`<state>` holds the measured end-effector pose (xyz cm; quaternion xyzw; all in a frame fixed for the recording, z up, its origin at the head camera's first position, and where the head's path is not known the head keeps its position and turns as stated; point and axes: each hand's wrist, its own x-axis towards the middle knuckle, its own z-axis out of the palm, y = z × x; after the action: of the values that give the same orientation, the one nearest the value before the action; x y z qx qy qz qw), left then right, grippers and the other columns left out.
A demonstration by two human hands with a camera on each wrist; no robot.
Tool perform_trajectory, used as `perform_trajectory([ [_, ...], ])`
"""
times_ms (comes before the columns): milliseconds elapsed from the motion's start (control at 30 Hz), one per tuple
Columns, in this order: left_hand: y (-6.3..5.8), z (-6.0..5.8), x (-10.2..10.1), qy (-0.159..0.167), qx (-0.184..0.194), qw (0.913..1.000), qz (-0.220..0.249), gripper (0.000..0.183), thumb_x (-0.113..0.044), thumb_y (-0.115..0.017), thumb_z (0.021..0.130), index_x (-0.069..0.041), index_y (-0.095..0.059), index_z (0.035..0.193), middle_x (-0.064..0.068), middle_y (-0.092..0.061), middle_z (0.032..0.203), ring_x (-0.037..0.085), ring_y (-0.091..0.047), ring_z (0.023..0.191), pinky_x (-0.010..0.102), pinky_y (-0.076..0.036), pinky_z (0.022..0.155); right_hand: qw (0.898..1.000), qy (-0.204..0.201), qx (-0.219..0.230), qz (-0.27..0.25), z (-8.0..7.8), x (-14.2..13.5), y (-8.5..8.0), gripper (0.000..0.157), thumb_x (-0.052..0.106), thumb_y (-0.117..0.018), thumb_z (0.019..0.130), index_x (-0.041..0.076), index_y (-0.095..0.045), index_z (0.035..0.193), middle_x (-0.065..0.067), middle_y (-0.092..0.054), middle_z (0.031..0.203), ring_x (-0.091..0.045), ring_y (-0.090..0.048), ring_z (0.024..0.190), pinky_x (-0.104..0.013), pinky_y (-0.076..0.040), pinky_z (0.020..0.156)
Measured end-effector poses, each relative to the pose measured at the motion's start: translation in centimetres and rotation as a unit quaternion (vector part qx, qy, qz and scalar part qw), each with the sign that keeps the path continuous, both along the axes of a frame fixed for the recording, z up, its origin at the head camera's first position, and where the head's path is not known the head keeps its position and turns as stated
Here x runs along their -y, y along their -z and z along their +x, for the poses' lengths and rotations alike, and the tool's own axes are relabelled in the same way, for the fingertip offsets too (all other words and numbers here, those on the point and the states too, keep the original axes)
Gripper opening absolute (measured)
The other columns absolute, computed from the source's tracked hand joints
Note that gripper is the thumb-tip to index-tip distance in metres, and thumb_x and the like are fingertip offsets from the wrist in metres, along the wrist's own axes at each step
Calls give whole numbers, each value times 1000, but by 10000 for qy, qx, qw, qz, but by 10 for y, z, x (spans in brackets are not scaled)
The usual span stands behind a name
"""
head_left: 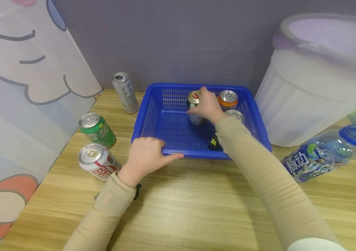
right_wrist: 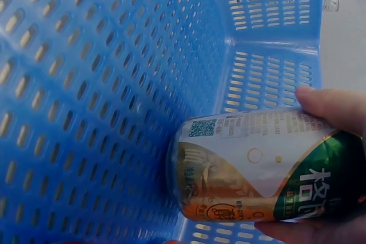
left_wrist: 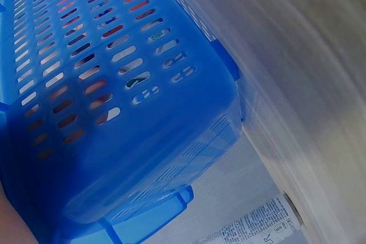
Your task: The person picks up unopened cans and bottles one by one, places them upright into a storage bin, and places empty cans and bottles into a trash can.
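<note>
My right hand (head_left: 208, 106) reaches into the blue plastic basket (head_left: 143, 113) and grips a drink can (head_left: 193, 99) near its top. In the right wrist view this can (right_wrist: 246, 167) shows green, white and gold printing, and its base is close to the slotted basket floor (right_wrist: 103, 95). An orange can (head_left: 227, 99) and a silver-topped can (head_left: 235, 114) stand at the basket's right, the second partly hidden by my forearm. At the basket's front left corner my left hand (head_left: 145, 155) holds the rim, thumb stretched along the front edge.
Left of the basket stand a tall silver can (head_left: 126, 93), a green can (head_left: 99, 131) and a white can with red lettering (head_left: 100, 163). To the right are a blue-capped clear bottle (head_left: 319, 157) and a large white bin (head_left: 288, 83). A grey wall rises behind.
</note>
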<state>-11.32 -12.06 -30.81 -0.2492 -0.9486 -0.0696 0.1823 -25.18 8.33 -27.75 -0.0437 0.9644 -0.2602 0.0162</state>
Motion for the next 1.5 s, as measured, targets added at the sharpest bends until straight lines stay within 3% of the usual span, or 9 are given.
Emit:
perform_trajectory([
  [233,-1,0,1,-30,15,10000,-22,64,-73,-60,71,-21,-30,48,-9,-24,46,9,-25,40,26,-22,36,9999,33,77,107,-1,1,0,90,30,-83,69,-4,-33,135,-23,-54,122,-37,-53,114,-45,-45,96],
  [333,-1,0,2,-17,-9,10000,-17,67,-82,-45,75,-22,-30,49,-9,-23,46,9,-25,40,26,-22,36,9998,65,128,152,-1,1,0,91,29,-83,70,-4,-31,137,-23,-53,124,-37,-52,116,-45,-44,97],
  [433,0,-1,3,4,-27,10000,-4,68,-84,-40,76,-22,-28,49,-10,-22,47,8,-24,41,25,-21,36,9997,79,138,163,-1,1,-1,92,28,-82,71,-5,-29,138,-24,-51,127,-38,-50,117,-46,-43,99],
  [600,1,0,3,-5,-7,10000,-21,65,-75,-56,73,-22,-27,50,-10,-22,47,8,-23,41,25,-21,37,9996,116,98,223,-1,-1,-1,90,27,-82,71,-5,-29,137,-26,-50,128,-39,-49,119,-46,-40,101],
  [800,1,0,3,13,-12,10000,-18,67,-82,-42,76,-22,-28,50,-10,-22,47,7,-23,41,25,-21,37,9995,184,109,217,0,-2,0,89,27,-81,72,-3,-29,138,-26,-48,129,-39,-48,120,-47,-40,102],
  [1033,0,0,2,-23,-21,10000,-31,64,-74,-59,72,-22,-27,49,-10,-22,47,8,-23,40,25,-21,36,9994,116,-130,293,1,-2,0,82,26,-81,73,-1,-35,135,-25,-47,127,-38,-50,116,-47,-42,100],
  [1500,-1,1,0,-25,57,10000,-52,65,-72,-61,72,-21,-28,49,-9,-23,46,7,-23,41,25,-20,36,9985,-101,-475,265,5,-2,-5,70,26,-76,78,0,-41,133,-21,-49,126,-35,-51,113,-45,-43,97],
])
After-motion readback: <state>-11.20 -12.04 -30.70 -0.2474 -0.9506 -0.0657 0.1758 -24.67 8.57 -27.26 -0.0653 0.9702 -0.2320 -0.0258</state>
